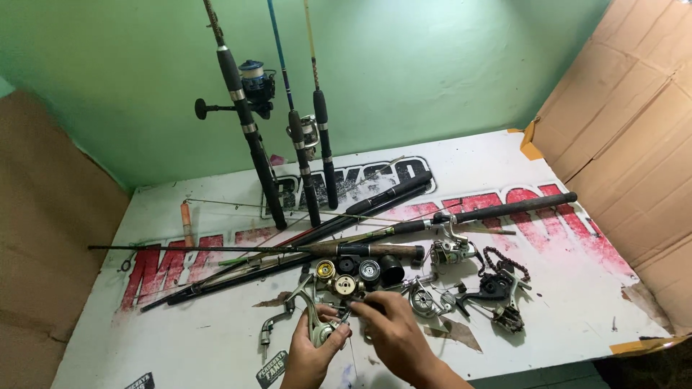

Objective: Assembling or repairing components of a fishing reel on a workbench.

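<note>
Head view: metal reel body (317,324) (curved, shiny)

Three rod tips (281,29) run off the top edge — both forearms cut off below.

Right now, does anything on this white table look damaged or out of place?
Yes. The white printed table top has torn brown patches near its front edge, where the surface has peeled. Loose fishing reel parts lie scattered beside the hands.
</note>
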